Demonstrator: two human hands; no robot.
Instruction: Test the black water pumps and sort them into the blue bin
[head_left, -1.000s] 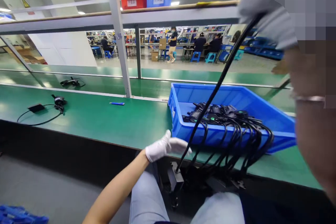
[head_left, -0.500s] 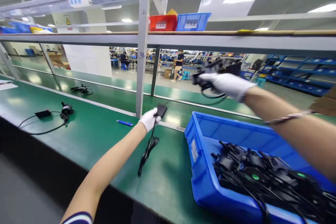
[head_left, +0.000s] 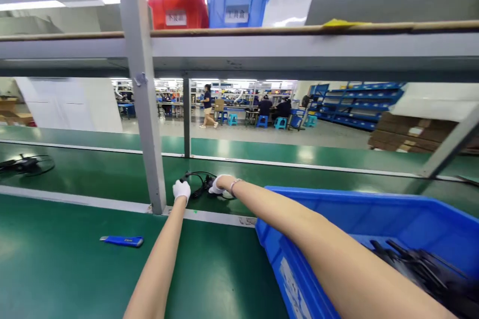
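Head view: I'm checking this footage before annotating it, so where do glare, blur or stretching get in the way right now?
Head view, middle: pale glare patches on the far green worktop; head view, lower right: black parts smeared and dark, the blue bin seemingly stretched; head view, centre: the black cabled device by the hands too small and dark for detail.

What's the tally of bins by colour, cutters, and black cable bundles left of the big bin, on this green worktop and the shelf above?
Red bin: 1
Blue bins, one on the shelf and one below: 2
Blue cutter: 1
Black cable bundles: 2
Total: 6
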